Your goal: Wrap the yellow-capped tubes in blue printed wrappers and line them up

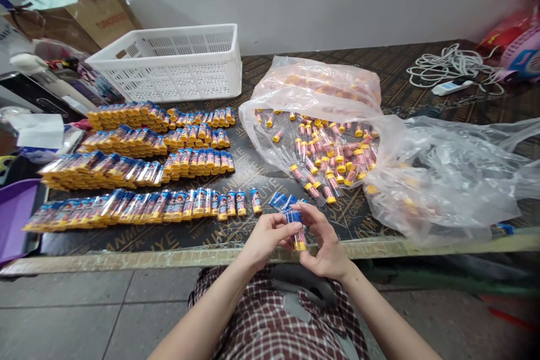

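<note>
My left hand (270,233) pinches a small clear tube (300,241) with a yellow cap at its lower end and pink contents. A blue printed label (294,216) covers the upper part of this tube. Curled around the tube's other side is my right hand (323,244), its fingertips at the blue upper end and its thumb near the yellow cap. Just beyond my fingers lies a small pile of blue labels (280,201). One labelled tube (255,201) lies left of that pile, at the end of the nearest row (139,206) of labelled tubes.
An open plastic bag (312,98) spills unlabelled tubes (331,152) onto the table. Several stacked rows of labelled tubes (126,140) fill the left side. Behind them stands a white basket (177,76). A coiled white cable (451,70) lies back right; a purple tray (17,216) sits far left.
</note>
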Demonstrator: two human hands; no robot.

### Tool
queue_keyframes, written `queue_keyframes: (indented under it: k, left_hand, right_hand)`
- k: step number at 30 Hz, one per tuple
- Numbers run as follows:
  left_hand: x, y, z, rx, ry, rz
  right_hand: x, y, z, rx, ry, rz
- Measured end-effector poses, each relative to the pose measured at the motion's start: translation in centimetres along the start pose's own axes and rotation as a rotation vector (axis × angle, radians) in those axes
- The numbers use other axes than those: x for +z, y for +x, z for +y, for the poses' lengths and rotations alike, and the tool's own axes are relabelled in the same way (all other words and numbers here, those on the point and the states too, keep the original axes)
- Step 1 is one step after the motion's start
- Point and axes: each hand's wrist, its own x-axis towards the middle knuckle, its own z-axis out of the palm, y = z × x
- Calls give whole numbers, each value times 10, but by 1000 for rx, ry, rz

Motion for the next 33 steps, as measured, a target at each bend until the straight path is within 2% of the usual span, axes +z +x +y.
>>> queue_keyframes:
  k: [8,11,13,16,18,21,24,27,28,30,33]
  left_hand:
    - [3,-1,-2,4,3,15]
    - [-6,2,-2,23,49,18]
    - [-20,8,1,81,175,121]
    - [-50,19,11,251,592,462]
    - [-68,25,18,315,932,643]
    - [-81,29,27,272,1305,737]
    - [-80,29,28,231,1487,770]
    - [-68,27,21,282,1509,775]
    - [-62,27,17,313,1500,743]
    - [-46,27,7,352,1499,600]
    - [-23,30,-7,271,1571,372]
  right_hand:
    - [3,-1,-1,6,63,12]
    - [1,2,-2,31,56,-39]
    - [-5,4,-1,59,15,-45]
    - [-17,8,5,110,-66,92]
    - [-26,11,8,131,-133,187]
    - [-38,12,12,101,-287,228]
    - [-48,12,17,67,-486,255]
    - [-54,14,29,41,-645,295]
    - [-56,17,33,31,-688,296]
    - [-58,26,42,25,-775,256]
    - [-57,43,51,91,-923,78]
